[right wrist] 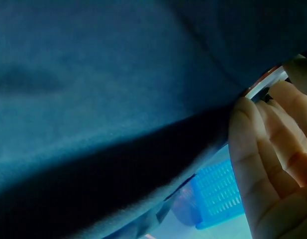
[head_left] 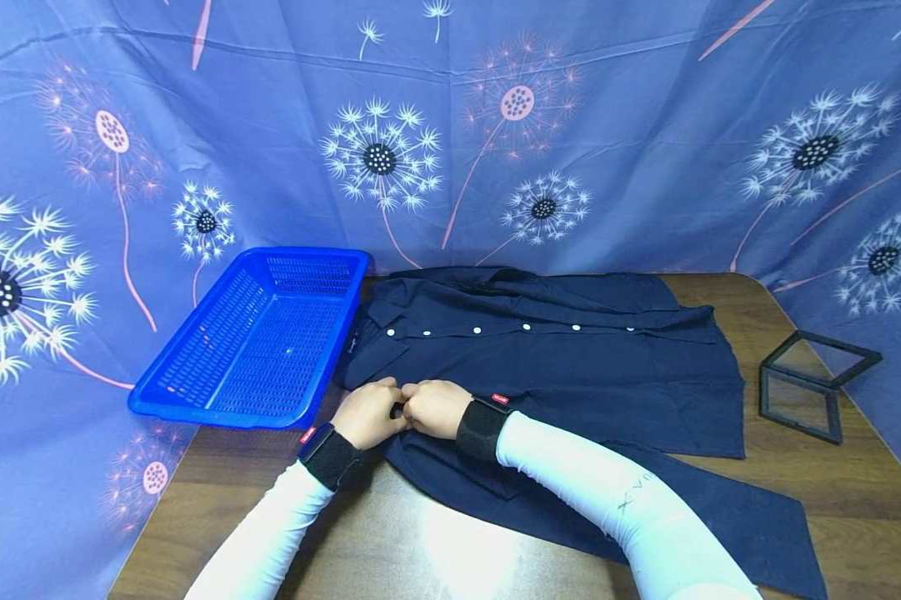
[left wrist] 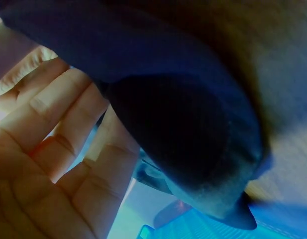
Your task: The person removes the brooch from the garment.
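A dark navy shirt lies spread across a wood-grain table, its collar toward 9 o'clock and its hem toward 3, as two hands work its near edge at the shirt's 8 o'clock. The left hand and right hand meet there almost knuckle to knuckle, each grip drawn nearly closed with the cloth pinched in the fingers; in both wrist views, the fingertips disappear behind a fold, and how much fabric each one holds cannot be told. One shirt is on view, with six white buttons showing along its front, and one sleeve stretches toward 4 o'clock. A single blue plastic basket, its perforated floor visible, sits just beside the collar at 9 o'clock. Two black-rimmed panels, meeting at an edge, rest at 3 o'clock, apart from the hem. Each wrist wears one black band, and the white-sleeved right forearm crosses the shirt toward 5 o'clock, hiding part of the near sleeve. At 12 o'clock, behind everything, hangs a blue curtain printed with white and pink dandelions.
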`<state>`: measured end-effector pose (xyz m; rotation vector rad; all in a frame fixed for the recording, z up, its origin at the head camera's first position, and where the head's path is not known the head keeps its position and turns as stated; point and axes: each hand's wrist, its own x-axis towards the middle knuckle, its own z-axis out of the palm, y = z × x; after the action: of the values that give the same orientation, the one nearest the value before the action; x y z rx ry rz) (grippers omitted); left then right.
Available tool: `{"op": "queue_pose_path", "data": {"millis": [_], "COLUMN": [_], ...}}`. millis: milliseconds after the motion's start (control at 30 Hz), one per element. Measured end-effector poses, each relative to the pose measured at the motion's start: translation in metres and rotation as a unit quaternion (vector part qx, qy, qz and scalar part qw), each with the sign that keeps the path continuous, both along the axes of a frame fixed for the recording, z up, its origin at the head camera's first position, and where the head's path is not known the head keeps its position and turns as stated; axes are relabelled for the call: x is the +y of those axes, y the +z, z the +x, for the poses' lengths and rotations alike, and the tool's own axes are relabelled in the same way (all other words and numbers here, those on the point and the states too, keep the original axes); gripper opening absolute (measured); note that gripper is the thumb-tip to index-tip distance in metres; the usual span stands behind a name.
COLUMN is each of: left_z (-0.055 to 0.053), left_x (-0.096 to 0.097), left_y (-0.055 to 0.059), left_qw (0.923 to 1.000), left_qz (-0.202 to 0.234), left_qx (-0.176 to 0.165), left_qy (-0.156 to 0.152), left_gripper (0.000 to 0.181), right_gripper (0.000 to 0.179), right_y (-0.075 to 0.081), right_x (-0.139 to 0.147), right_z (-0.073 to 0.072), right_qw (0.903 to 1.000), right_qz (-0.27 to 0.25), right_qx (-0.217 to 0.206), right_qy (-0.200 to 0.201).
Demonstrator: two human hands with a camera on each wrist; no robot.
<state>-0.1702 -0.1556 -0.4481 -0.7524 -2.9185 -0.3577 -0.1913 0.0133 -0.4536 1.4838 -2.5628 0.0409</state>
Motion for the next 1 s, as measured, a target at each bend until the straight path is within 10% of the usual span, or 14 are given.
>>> {"op": "queue_pose_path", "data": {"millis": [1000], "left_z": [-0.0008], "left_x": [-0.0005], "left_y": [-0.0019], "left_qw": [0.9998], "left_qz": [-0.008], "left_qx": [0.016], "left_qy": [-0.006], "left_gripper": [0.022], "right_gripper": [0.005], "right_y": [0.0027], "right_x": [0.0019], "right_z": [0.0009], "right_qw": [0.9998], "right_qz": [-0.013], "right_qx": [-0.012], "right_qy": [0.001]}}
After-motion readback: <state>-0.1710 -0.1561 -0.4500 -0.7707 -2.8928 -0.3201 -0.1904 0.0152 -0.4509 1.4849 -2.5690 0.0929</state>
